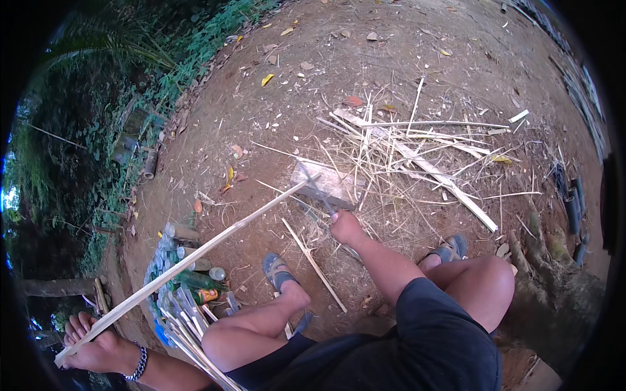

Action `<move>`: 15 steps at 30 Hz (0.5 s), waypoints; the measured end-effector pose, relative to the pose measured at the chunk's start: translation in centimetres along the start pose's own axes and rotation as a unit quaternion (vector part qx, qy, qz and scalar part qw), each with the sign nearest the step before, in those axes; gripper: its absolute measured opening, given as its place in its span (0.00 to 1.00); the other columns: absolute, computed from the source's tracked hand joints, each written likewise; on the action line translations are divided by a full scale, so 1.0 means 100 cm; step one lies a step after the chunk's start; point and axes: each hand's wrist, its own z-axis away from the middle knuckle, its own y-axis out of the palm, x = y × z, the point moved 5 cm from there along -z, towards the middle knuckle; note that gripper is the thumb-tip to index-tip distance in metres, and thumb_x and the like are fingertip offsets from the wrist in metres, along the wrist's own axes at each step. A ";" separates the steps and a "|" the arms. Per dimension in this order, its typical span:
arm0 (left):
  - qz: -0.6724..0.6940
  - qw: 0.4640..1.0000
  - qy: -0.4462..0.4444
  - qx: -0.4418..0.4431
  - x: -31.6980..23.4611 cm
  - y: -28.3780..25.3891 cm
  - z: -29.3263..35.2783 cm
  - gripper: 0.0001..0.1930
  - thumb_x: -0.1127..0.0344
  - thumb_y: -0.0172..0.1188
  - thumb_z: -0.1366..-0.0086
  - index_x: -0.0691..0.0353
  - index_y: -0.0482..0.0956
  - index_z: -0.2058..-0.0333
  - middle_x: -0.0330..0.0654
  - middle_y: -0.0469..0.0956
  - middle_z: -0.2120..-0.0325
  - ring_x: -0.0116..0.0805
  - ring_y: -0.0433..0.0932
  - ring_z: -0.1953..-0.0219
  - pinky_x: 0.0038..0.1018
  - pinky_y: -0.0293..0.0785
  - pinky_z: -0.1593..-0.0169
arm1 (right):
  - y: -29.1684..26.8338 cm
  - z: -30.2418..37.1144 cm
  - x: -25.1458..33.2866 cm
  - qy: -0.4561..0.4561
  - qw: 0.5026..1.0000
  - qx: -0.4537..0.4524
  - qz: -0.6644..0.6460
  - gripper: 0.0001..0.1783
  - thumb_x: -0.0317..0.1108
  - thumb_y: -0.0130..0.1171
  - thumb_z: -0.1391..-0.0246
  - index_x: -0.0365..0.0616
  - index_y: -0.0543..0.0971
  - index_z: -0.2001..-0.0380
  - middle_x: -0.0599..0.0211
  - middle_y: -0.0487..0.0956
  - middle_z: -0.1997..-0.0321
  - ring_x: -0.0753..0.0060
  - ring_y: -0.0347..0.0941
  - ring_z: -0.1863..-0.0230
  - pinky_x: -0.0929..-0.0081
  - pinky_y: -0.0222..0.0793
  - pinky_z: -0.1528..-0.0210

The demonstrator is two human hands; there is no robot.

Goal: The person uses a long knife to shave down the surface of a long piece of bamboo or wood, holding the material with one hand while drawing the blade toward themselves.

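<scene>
My left hand (98,348), with a chain bracelet at the wrist, is closed round the near end of a long pale wooden strip (208,246), perhaps split bamboo. The strip slants up and away to the right, its far end over a wooden block (336,184) on the ground. In my right hand (346,228) is the handle of a knife (321,193). Its narrow grey blade points away to the left, crossing the strip's far end above the block. Whether the blade touches the strip I cannot tell.
Split strips and shavings (398,146) lie heaped beyond the block to the right. Bottles (195,280) and a bundle of strips (192,332) are beside my left leg. A loose strip (314,264) lies between my feet. Tree roots (541,260) rise at the right.
</scene>
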 end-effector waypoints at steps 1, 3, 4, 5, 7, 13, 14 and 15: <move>-0.010 1.000 0.007 -0.016 -0.003 0.000 0.002 0.36 0.28 0.29 0.36 0.57 0.57 0.84 0.39 0.55 0.87 0.31 0.54 0.83 0.25 0.56 0.79 | -0.007 0.014 0.019 -0.033 0.999 0.013 0.021 0.19 0.40 0.47 0.39 0.37 0.75 0.54 0.43 0.78 0.56 0.43 0.75 0.52 0.55 0.70 0.49; -0.046 0.996 0.027 -0.076 -0.008 0.015 0.012 0.36 0.29 0.28 0.34 0.56 0.57 0.84 0.38 0.55 0.87 0.32 0.54 0.84 0.25 0.56 0.79 | -0.001 0.018 0.024 -0.056 0.997 0.016 0.043 0.19 0.41 0.48 0.40 0.38 0.76 0.55 0.43 0.78 0.56 0.43 0.75 0.52 0.56 0.70 0.48; -0.013 1.000 0.022 -0.016 -0.009 0.014 0.008 0.36 0.29 0.28 0.34 0.56 0.58 0.83 0.38 0.56 0.87 0.31 0.55 0.83 0.25 0.56 0.79 | 0.012 -0.002 0.000 -0.025 0.999 0.022 0.040 0.18 0.41 0.48 0.40 0.38 0.76 0.56 0.42 0.78 0.56 0.43 0.75 0.52 0.56 0.70 0.49; 0.013 1.000 0.023 -0.006 -0.009 0.019 0.008 0.35 0.29 0.28 0.34 0.56 0.59 0.83 0.38 0.57 0.86 0.31 0.56 0.83 0.25 0.56 0.79 | 0.017 -0.026 -0.026 0.008 0.999 0.019 0.041 0.18 0.41 0.49 0.41 0.38 0.77 0.56 0.42 0.78 0.56 0.43 0.75 0.52 0.56 0.70 0.49; 0.075 0.995 0.011 0.062 0.001 0.021 0.009 0.35 0.29 0.34 0.35 0.57 0.61 0.83 0.37 0.58 0.86 0.29 0.57 0.82 0.24 0.56 0.78 | 0.020 -0.047 -0.056 0.043 0.999 -0.015 0.028 0.17 0.40 0.52 0.45 0.38 0.77 0.58 0.43 0.79 0.58 0.43 0.75 0.54 0.56 0.71 0.51; 0.212 0.966 0.013 0.144 -0.012 0.045 0.035 0.31 0.32 0.59 0.47 0.56 0.63 0.80 0.33 0.58 0.84 0.25 0.59 0.81 0.21 0.55 0.75 | 0.006 -0.005 -0.003 -0.033 0.999 -0.008 -0.026 0.18 0.39 0.63 0.54 0.38 0.76 0.63 0.49 0.80 0.66 0.49 0.77 0.63 0.60 0.72 0.59; 0.229 0.961 0.016 0.154 -0.010 0.051 0.038 0.30 0.34 0.63 0.49 0.56 0.63 0.79 0.32 0.58 0.84 0.24 0.59 0.81 0.21 0.55 0.75 | 0.007 0.005 -0.003 -0.027 0.998 -0.012 -0.064 0.19 0.39 0.64 0.55 0.39 0.75 0.63 0.51 0.80 0.67 0.51 0.77 0.64 0.61 0.71 0.59; 0.236 0.961 0.011 0.146 -0.007 0.051 0.038 0.31 0.36 0.70 0.55 0.55 0.63 0.78 0.30 0.58 0.83 0.22 0.58 0.81 0.21 0.54 0.75 | 0.007 0.013 -0.003 -0.022 0.994 -0.015 -0.102 0.19 0.39 0.65 0.56 0.39 0.75 0.63 0.52 0.79 0.67 0.53 0.77 0.65 0.62 0.71 0.59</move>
